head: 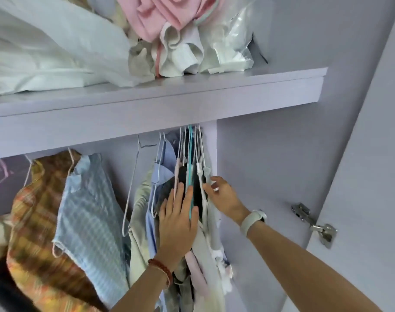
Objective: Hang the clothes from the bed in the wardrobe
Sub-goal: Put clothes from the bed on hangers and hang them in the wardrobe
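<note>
Left hand [178, 218] is pressing flat, fingers straight, against the packed hanging garments [192, 190] at 6 o'clock under the shelf [160, 102]; right hand [223, 197] is reaching in at 3 o'clock of the bunch, fingers loosely spread, gripping nothing clearly; best to part the hangers wider, keeping hooks on the rail; no readable writing or brands.

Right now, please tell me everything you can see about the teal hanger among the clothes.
The teal hanger is thin and looks like plastic or coated wire. Its hook goes up under the shelf, where the rail is hidden. It hangs in a tight bunch of white hangers and garments at the right end, seen almost edge-on, one arm sloping down. The left hand lies flat on the clothes with its fingers along that arm; the right hand touches the hangers beside it.
</note>
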{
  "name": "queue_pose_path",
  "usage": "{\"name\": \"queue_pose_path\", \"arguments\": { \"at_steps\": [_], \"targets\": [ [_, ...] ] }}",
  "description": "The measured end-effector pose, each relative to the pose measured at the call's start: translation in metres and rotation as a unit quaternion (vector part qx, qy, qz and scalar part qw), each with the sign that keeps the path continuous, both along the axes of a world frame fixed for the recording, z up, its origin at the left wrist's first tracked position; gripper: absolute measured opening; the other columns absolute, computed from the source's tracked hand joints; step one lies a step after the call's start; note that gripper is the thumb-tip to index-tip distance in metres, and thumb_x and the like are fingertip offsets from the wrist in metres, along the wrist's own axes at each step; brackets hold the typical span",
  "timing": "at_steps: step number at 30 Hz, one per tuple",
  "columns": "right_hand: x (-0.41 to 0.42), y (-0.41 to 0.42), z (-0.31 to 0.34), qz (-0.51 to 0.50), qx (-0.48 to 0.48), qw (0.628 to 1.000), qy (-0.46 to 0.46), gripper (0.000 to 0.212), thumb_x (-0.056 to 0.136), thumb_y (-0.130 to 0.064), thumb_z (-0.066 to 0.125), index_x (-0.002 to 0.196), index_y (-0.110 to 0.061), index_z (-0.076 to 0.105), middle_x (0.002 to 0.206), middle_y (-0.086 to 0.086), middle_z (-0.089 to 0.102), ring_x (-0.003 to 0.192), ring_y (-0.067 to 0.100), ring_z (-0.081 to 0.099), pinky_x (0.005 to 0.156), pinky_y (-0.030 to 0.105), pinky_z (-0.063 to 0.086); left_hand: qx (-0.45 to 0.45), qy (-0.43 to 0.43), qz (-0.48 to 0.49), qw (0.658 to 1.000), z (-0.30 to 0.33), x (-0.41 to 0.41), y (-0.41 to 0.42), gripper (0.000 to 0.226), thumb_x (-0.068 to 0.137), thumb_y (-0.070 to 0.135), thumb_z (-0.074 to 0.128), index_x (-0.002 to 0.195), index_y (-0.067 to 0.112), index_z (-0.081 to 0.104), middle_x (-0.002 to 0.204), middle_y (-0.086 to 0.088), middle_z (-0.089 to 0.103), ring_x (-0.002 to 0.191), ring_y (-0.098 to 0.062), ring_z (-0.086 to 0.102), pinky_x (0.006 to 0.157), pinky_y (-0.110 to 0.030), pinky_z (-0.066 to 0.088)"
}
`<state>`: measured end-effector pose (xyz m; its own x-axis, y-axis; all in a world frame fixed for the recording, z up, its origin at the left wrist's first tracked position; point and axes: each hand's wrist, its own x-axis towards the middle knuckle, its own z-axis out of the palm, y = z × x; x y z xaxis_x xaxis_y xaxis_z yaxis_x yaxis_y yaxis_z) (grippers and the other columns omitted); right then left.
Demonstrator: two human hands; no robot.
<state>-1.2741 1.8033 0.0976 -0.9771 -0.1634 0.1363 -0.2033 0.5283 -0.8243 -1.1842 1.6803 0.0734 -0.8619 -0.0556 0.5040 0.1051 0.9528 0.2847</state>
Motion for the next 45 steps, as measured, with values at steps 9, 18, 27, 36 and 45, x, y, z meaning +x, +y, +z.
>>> {"name": "queue_pose_path", "arguments": {
  "at_steps": [9, 18, 27, 36, 45],
  "targets": [
    [-0.017, -0.003, 0.005, -0.077, 0.143, 0.984, 0.073, 0.049, 0.096, -0.027, 0.038, 0.139, -0.007, 0.028, 0.084, 0.017, 0.063, 0.09, 0.038, 0.059, 0.079, 0.04, 0.046, -0.023, 0.022, -0.026, 0.999, -0.019, -0.014, -0.017, 0.051, 0.092, 0.034, 0.031, 0.138, 0.014, 0.039, 0.143, -0.011, 0.041, 0.129, -0.029, 0.043, 0.098, -0.045, 0.04],
    [-0.016, -0.006, 0.032, -0.236, 0.088, 0.961, 0.114, 0.03, 0.099, -0.03, 0.027, 0.091, -0.008, 0.046, 0.085, 0.015, 0.058, 0.082, 0.036, 0.054, 0.065, 0.032, 0.031, 0.004, 0.016, -0.041, 0.999, -0.013, -0.008, -0.027, 0.052, 0.092, 0.035, 0.028, 0.138, 0.014, 0.041, 0.144, -0.01, 0.041, 0.13, -0.028, 0.041, 0.101, -0.046, 0.037],
    [0.074, 0.048, -0.019, -0.305, 0.069, 0.934, 0.173, 0.025, 0.098, -0.021, 0.034, 0.099, -0.003, 0.051, 0.074, 0.021, 0.061, 0.074, 0.044, 0.057, 0.063, 0.04, 0.038, 0.09, 0.058, -0.052, 0.993, 0.009, 0.002, 0.005, 0.056, 0.079, 0.031, 0.052, 0.13, 0.009, 0.05, 0.145, -0.015, 0.037, 0.139, -0.037, 0.019, 0.109, -0.057, 0.01],
    [0.251, 0.141, -0.072, -0.314, 0.202, 0.921, 0.108, 0.026, 0.094, -0.02, 0.04, 0.093, -0.003, 0.06, 0.061, 0.009, 0.063, 0.058, 0.034, 0.059, 0.055, 0.032, 0.038, 0.123, 0.04, -0.307, 0.943, -0.016, 0.046, 0.099, 0.052, 0.086, 0.015, 0.052, 0.134, 0.001, 0.042, 0.143, -0.02, 0.037, 0.136, -0.038, 0.027, 0.108, -0.052, 0.027],
    [0.498, 0.209, -0.096, -0.442, 0.321, 0.836, 0.058, 0.028, 0.085, -0.025, 0.039, 0.077, -0.01, 0.063, 0.056, -0.003, 0.062, 0.047, 0.016, 0.055, 0.042, 0.023, 0.036, -0.007, -0.173, -0.543, 0.822, -0.075, 0.145, 0.232, 0.032, 0.092, 0.019, 0.038, 0.102, 0.004, 0.064, 0.096, -0.016, 0.068, 0.091, -0.039, 0.061, 0.085, -0.048, 0.042]
  ]
}}
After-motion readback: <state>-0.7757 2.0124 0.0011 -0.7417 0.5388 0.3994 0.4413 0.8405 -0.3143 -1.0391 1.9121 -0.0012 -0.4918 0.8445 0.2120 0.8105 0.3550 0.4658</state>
